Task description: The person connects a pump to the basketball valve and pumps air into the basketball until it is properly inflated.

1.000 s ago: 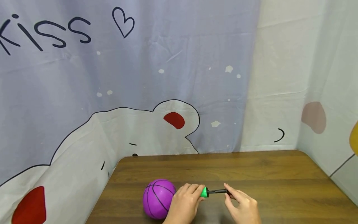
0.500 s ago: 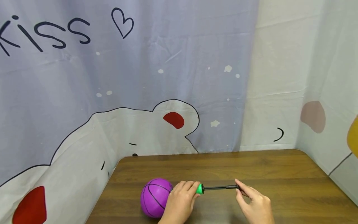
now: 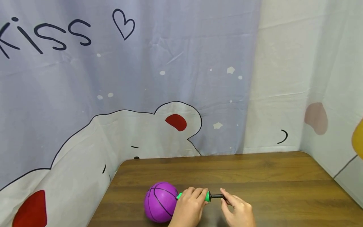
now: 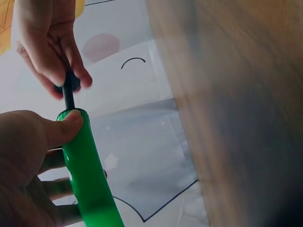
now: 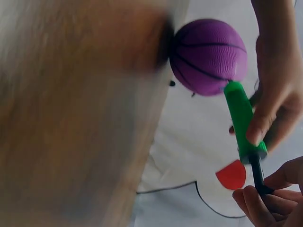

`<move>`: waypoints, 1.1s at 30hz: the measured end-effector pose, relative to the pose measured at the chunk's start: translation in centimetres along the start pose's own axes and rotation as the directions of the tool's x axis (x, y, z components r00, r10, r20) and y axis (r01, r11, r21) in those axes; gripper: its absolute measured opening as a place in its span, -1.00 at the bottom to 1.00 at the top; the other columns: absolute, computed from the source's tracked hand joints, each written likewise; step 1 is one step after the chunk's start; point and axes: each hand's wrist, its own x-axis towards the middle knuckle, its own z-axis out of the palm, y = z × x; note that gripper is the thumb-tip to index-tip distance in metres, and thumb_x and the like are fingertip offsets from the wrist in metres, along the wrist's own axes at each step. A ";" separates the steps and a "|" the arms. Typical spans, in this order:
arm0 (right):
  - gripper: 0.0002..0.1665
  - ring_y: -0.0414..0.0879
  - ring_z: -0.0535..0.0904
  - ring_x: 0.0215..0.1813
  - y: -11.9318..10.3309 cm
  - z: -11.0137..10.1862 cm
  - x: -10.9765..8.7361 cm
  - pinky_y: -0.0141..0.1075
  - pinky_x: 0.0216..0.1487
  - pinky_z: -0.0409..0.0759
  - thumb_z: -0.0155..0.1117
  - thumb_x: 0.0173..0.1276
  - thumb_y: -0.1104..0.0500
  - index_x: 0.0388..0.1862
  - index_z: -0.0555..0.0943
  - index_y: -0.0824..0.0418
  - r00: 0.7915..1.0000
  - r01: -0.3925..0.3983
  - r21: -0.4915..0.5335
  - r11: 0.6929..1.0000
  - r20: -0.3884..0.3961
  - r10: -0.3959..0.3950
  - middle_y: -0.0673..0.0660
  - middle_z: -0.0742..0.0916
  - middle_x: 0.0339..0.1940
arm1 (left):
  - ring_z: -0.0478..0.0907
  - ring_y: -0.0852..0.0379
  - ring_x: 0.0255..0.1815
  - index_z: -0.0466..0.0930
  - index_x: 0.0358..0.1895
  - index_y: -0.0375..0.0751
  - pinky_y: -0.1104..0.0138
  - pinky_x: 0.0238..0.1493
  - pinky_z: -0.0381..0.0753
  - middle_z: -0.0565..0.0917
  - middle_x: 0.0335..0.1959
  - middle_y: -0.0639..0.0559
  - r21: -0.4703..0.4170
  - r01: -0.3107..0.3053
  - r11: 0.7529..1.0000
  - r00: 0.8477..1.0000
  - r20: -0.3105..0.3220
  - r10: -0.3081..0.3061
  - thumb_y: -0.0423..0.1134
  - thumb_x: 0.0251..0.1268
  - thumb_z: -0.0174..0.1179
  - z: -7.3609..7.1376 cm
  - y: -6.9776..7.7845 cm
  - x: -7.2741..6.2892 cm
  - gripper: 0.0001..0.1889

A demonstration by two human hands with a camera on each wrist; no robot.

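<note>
Pump (image 3: 208, 196) btm ctr of frame, far end at R edge of ball (image 3: 160, 201), both hands on it.
L hand (image 3: 190, 207): thumb + fingers wrapped round pump's green barrel. R hand (image 3: 239, 209), btm, R of ctr: fingertips pinch blk handle (image 4: 74, 82), short bit of rod (image 3: 217, 196) showing. Ball btm, L of ctr, on wood table (image 3: 255, 170). Printed cloth (image 3: 181, 50) up top, "kiss" + heart upper L.
</note>
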 end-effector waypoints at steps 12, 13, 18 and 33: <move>-0.46 -0.26 0.74 -0.45 0.6 -0.4 0.4 -0.62 -0.36 0.63 0.53 -0.27 0.54 -0.17 0.79 0.31 1.000 0.026 0.026 0.999 -0.002 -0.026 0.10 0.83 -0.33 | 0.64 0.25 -0.15 0.72 0.08 -0.02 0.39 -0.14 0.72 0.73 -0.11 0.18 -0.084 0.029 0.996 1.000 0.007 -0.028 -0.02 0.13 0.45 0.2 -0.4 -0.1 -0.57; -0.46 -0.25 0.74 -0.45 0.9 -0.7 0.5 -0.63 -0.34 0.64 0.51 -0.27 0.54 -0.17 0.79 0.31 1.000 0.029 0.020 0.999 -0.010 -0.028 0.11 0.83 -0.32 | 0.64 0.25 -0.14 0.72 0.09 -0.02 0.39 -0.12 0.72 0.73 -0.11 0.18 -0.083 0.034 0.996 0.999 0.010 -0.034 -0.02 0.14 0.44 0.1 -0.5 -0.2 -0.58; -0.48 -0.23 0.74 -0.46 1.7 -2.1 1.2 -0.62 -0.33 0.63 0.47 -0.23 0.50 -0.17 0.81 0.25 0.999 -0.001 -0.055 0.998 -0.038 -0.002 0.08 0.83 -0.36 | 0.63 0.23 -0.11 0.70 0.12 -0.03 0.35 -0.06 0.71 0.71 -0.09 0.17 -0.094 0.078 0.993 0.997 0.021 -0.076 -0.04 0.23 0.39 -0.2 -1.3 -0.4 -0.60; -0.50 -0.21 0.73 -0.45 1.7 -3.3 1.7 -0.64 -0.35 0.61 0.51 -0.17 0.50 -0.15 0.82 0.23 0.997 -0.067 -0.119 0.991 -0.043 0.063 0.03 0.83 -0.38 | 0.62 0.19 -0.15 0.70 0.09 -0.10 0.29 -0.05 0.71 0.72 -0.10 0.14 -0.060 0.053 0.997 0.995 -0.080 -0.058 -0.08 0.19 0.41 -0.2 -1.8 -0.5 -0.60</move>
